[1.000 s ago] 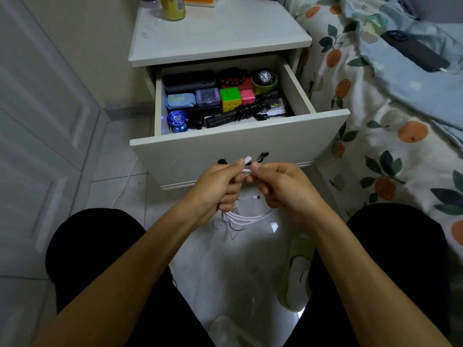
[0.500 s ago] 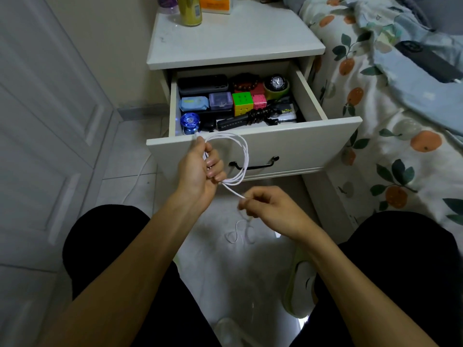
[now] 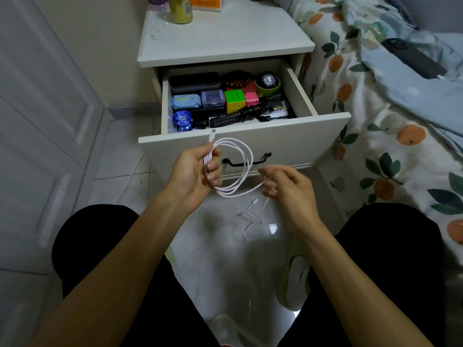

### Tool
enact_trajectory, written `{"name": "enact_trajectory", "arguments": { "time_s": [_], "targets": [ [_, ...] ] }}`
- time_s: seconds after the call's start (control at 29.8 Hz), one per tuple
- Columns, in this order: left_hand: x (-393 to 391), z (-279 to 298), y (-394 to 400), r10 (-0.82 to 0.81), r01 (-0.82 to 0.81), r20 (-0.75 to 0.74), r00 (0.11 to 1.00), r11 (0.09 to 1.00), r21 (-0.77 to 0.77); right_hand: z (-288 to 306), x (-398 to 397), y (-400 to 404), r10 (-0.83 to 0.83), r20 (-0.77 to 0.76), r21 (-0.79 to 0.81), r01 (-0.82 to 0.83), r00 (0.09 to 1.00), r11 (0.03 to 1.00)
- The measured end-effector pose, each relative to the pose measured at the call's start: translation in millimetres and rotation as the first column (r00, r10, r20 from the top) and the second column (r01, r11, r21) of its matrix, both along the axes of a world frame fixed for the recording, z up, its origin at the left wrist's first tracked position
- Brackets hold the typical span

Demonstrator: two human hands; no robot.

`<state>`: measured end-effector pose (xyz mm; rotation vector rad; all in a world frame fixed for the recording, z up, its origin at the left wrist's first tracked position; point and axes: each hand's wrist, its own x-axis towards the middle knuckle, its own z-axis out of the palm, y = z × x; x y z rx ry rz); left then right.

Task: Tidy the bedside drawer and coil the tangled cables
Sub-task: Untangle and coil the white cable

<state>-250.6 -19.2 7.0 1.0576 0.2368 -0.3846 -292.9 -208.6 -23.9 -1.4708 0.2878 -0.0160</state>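
Here the left hand (image 3: 194,169) grips the coiled white cable (image 3: 244,171), plug pointing up; the right hand (image 3: 285,186) pinches its tail.

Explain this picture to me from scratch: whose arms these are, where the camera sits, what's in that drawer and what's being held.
There is no machine here. The camera is worn on a person's head and looks down, so both bare arms belong to the wearer, who sits facing a white bedside cabinet with its drawer pulled open. The left hand grips several loops of a white cable. The right hand pinches the cable's loose tail, which dangles toward the tiled floor. Inside the drawer lie a puzzle cube, a blue yo-yo, a watch and small cases. A flowered bedspread lies to the right.
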Motion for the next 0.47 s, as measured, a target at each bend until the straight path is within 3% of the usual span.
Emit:
{"name": "enact_trajectory", "arguments": {
  "time_s": [0.07, 0.2, 0.47],
  "targets": [
    [-2.6, -1.1, -0.7, -0.063, 0.062, -0.004, 0.998, 0.995, -0.073, 0.2, 1.6, 1.0, -0.094, 0.029, 0.041, 0.093, 0.995, 0.995],
    [-7.3, -5.1, -4.8, -0.151, 0.149, -0.011, 0.988, 0.98, -0.129, 0.0, 2.7, 1.7, -0.125, -0.018, 0.209, 0.126, 0.992, 0.97],
    [-7.0, -4.3, -15.8, -0.211, 0.198, -0.071, 0.975, 0.966, -0.164, 12.0, 4.0, -1.4, 0.008, 0.078, 0.493, -0.046, 0.997, 0.869]
  ]
}}
